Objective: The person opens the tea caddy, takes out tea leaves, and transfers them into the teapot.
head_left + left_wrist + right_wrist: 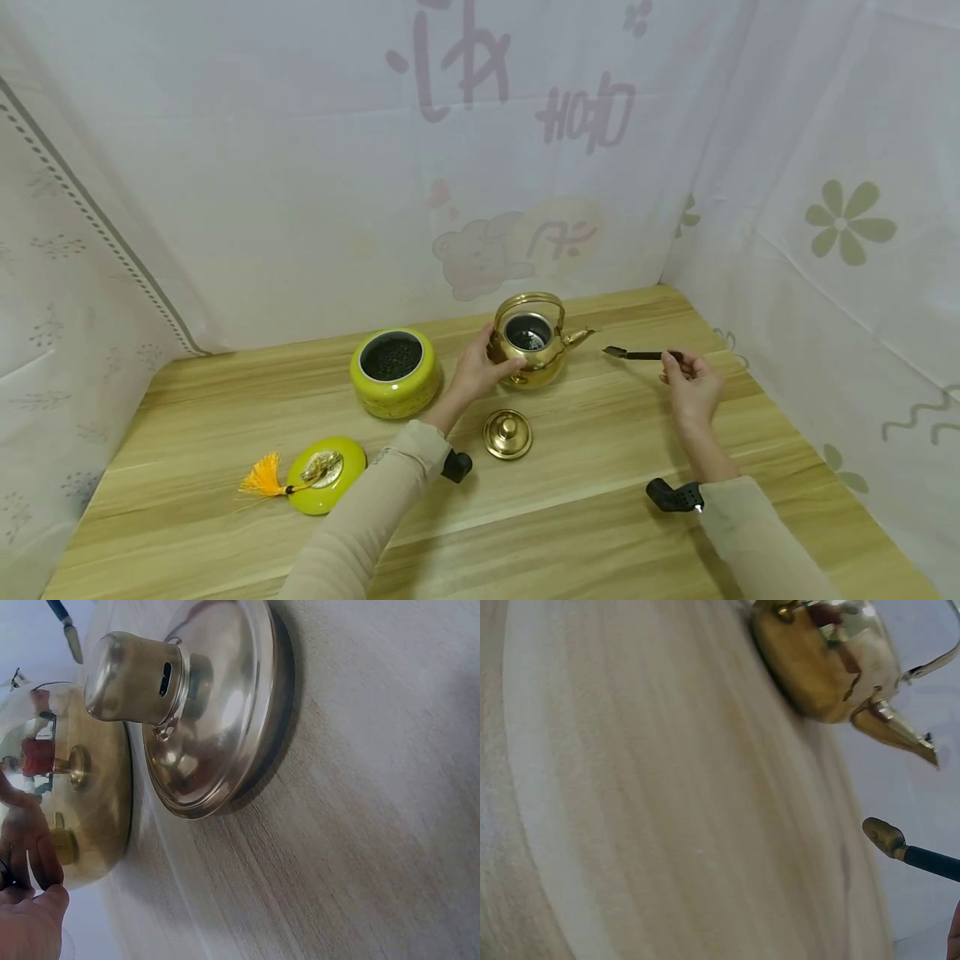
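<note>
The left hand (pixel 477 367) holds a polished, round, gold-coloured teapot (pixel 537 367); the right hand (pixel 693 392) pinches a dark-handled metal scoop (pixel 637 356). The glossy yellow canister (pixel 397 398) contains dark loose leaves (pixel 392 360).

Pink lettering (pixel 585 115) on the back cloth (pixel 262 208) — large, stylised, not surely legible

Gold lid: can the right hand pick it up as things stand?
Probably not: the right hand holds the scoop, though the tabletop between that hand and the gold lid looks unobstructed.
</note>
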A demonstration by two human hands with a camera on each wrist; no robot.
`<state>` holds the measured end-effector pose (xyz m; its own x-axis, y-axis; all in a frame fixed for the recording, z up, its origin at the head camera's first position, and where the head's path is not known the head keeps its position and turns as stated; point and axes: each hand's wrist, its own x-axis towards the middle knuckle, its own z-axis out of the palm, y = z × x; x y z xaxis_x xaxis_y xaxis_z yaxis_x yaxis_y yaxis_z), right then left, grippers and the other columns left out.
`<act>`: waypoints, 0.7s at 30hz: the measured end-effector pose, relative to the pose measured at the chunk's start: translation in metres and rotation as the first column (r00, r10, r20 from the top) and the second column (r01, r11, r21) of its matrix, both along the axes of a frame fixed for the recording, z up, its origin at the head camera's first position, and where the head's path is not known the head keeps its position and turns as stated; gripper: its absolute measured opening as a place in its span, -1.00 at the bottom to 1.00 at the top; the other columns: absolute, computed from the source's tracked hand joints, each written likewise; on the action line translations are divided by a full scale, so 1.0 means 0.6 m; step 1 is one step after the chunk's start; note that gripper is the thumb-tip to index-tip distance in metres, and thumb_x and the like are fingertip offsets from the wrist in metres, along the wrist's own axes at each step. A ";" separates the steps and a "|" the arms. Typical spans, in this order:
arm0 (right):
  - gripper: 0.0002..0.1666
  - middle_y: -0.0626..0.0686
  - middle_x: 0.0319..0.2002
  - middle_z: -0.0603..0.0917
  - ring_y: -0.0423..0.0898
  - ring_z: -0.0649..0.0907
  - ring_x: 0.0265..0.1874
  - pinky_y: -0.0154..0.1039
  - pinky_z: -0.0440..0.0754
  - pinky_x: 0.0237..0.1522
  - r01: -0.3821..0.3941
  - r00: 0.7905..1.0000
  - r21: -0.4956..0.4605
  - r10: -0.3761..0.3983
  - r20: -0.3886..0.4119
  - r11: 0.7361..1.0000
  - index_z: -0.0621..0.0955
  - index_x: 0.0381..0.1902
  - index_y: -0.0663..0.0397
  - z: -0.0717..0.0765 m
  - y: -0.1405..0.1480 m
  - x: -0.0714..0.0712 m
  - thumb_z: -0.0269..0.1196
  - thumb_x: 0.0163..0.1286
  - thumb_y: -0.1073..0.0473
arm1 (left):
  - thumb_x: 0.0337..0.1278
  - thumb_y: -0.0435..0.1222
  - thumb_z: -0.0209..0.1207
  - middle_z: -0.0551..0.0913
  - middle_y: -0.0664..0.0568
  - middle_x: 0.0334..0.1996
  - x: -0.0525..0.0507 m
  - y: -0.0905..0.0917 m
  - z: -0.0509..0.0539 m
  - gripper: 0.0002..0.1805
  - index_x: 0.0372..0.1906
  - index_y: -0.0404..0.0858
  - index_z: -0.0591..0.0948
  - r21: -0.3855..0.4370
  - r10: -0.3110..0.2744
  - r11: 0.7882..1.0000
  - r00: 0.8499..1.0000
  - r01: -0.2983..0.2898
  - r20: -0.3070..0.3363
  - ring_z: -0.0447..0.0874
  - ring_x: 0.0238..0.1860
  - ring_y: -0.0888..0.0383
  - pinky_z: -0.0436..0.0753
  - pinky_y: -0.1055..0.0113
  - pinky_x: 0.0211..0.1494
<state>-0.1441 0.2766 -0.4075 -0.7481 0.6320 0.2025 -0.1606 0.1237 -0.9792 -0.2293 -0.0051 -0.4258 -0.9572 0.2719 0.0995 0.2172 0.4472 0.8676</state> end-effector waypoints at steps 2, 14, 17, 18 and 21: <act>-0.76 -0.23 -0.58 0.58 -0.40 0.55 -0.64 -0.57 0.58 -0.53 -0.001 1.000 0.033 0.000 0.018 0.999 0.53 -0.20 0.63 -0.005 0.000 0.000 0.21 0.25 0.44 | -0.02 -0.16 0.37 0.30 -0.19 0.35 0.000 0.001 0.000 -0.06 0.43 -0.31 0.14 0.000 0.000 1.000 1.000 0.000 0.001 0.22 0.37 -0.06 0.23 0.14 0.42; -0.73 -0.25 -0.56 0.54 -0.45 0.54 -0.64 -0.57 0.58 -0.50 0.005 0.992 0.121 -0.021 0.125 0.993 0.58 -0.16 0.51 -0.049 0.020 -0.006 0.23 0.28 0.33 | -0.02 -0.16 0.37 0.30 -0.16 0.35 -0.001 0.004 0.001 -0.07 0.43 -0.27 0.15 0.006 0.003 1.000 1.000 -0.003 0.011 0.22 0.37 -0.04 0.23 0.14 0.42; -0.72 -0.29 -0.56 0.53 -0.42 0.56 -0.61 -0.57 0.56 -0.51 -0.010 0.984 0.173 -0.021 0.178 0.985 0.59 -0.16 0.45 -0.065 0.028 -0.008 0.24 0.29 0.27 | -0.01 -0.17 0.37 0.32 -0.15 0.34 -0.001 0.004 0.002 -0.08 0.43 -0.27 0.17 0.006 0.001 1.000 1.000 -0.001 0.002 0.24 0.37 -0.03 0.24 0.13 0.41; -0.72 -0.29 -0.56 0.53 -0.41 0.55 -0.60 -0.57 0.55 -0.52 -0.016 0.980 0.188 -0.022 0.196 0.982 0.60 -0.16 0.44 -0.069 0.029 -0.008 0.24 0.29 0.27 | -0.01 -0.17 0.37 0.33 -0.15 0.34 -0.001 0.004 0.003 -0.08 0.43 -0.27 0.17 0.005 0.000 1.000 1.000 0.000 0.001 0.24 0.36 -0.04 0.24 0.13 0.41; -0.75 -0.24 -0.55 0.54 -0.42 0.52 -0.60 -0.58 0.50 -0.56 -0.041 0.966 0.231 -0.020 0.257 0.972 0.61 -0.17 0.40 -0.075 0.032 -0.007 0.25 0.29 0.26 | 0.00 -0.17 0.36 0.32 -0.16 0.34 -0.001 0.004 0.004 -0.08 0.43 -0.28 0.16 0.006 -0.003 1.000 1.000 0.003 0.004 0.24 0.37 -0.04 0.24 0.13 0.41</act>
<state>-0.1484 0.2958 -0.4524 -0.8000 0.5825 0.1436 0.0890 0.3519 -0.9318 -0.2296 -0.0028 -0.4232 -0.9568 0.2740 0.0975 0.2151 0.4412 0.8712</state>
